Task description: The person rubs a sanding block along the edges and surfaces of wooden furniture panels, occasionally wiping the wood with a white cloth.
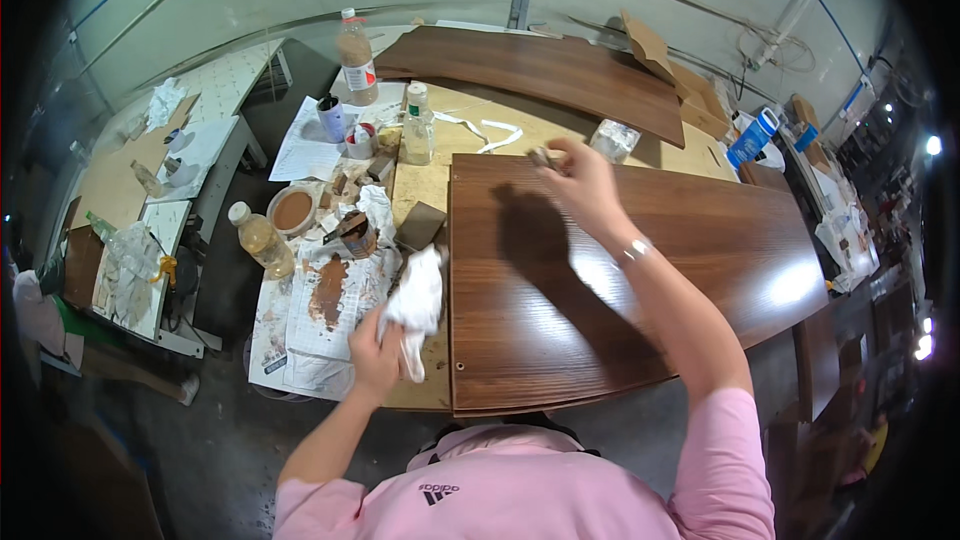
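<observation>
My left hand (374, 358) is closed around a crumpled white cloth (420, 292), which hangs beside the left edge of a glossy dark-brown wood panel (640, 250). Above the panel's far left part, my right hand (585, 187) pinches a small brownish lump (541, 157), too small to make out its kind. The hand's shadow falls across the panel. To the left of my left hand, white paper (318, 335) carries a brown smear (328, 290). A small open can (357, 235) with a dark flat tool across it stands just beyond.
Clear bottles (264, 240), a tub of brown paste (293, 210) and a purple-labelled can (331, 118) crowd the left side. Another brown panel (540, 70) lies at the back. A wrapped block (614, 141) sits at the panel's far edge, with a blue bottle (752, 138) to the right.
</observation>
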{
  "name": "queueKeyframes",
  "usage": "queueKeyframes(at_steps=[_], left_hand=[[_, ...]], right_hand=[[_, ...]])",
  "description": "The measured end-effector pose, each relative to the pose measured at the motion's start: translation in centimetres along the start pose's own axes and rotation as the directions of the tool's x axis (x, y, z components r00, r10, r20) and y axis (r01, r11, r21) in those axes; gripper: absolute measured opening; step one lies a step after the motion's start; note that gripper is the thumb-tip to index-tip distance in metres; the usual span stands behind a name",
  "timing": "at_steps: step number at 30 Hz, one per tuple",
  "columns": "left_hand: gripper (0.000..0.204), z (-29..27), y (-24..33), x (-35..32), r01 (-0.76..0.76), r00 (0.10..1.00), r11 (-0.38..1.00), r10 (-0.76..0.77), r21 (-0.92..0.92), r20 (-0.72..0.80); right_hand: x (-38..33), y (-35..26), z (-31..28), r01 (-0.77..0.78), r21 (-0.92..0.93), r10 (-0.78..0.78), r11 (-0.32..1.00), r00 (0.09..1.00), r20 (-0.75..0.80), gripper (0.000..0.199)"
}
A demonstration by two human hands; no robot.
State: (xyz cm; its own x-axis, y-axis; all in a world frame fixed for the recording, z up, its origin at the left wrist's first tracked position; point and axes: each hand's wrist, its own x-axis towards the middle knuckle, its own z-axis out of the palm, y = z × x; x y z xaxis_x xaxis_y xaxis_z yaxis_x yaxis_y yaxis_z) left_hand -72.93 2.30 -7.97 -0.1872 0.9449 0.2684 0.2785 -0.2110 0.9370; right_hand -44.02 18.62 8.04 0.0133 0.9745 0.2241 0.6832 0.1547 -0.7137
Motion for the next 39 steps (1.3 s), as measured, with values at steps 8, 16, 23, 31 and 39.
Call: queueKeyframes(at_steps=[8,16,23,31,39], left_hand=[[0.027,-6.5,-1.9,-7.5,0.069,0.992,0.988,-0.053,0.141,-0.119],[0.027,-8.0,-2.9,-5.8,0.148,0.948,0.988,-0.128,0.049,-0.291],[0.034,-4.3,-0.7,-0.9,0.008,0.97,0.987,-0.046,-0.159,-0.238],[0.039,-3.7,3.3,1.5,-0.185,0.975,0.981,0.175,-0.062,-0.137],[0.044,0.5,11.6,4.3,-0.378,0.917,0.916,0.39,0.134,-0.077]], right_hand=[[6.1,-2.9,12.6,0.175,-0.281,-0.167,0.944,0.985,0.055,0.026],[6.0,2.8,8.7,0.024,-0.444,-0.068,0.896,0.994,-0.084,0.017],[6.0,3.6,7.5,0.061,-0.397,-0.115,0.916,0.987,-0.113,0.013],[5.6,6.2,5.3,0.004,-0.378,-0.08,0.926,0.979,-0.185,0.015],[5.4,22.5,-11.3,-0.246,-0.471,0.037,0.847,0.911,-0.41,0.017]])
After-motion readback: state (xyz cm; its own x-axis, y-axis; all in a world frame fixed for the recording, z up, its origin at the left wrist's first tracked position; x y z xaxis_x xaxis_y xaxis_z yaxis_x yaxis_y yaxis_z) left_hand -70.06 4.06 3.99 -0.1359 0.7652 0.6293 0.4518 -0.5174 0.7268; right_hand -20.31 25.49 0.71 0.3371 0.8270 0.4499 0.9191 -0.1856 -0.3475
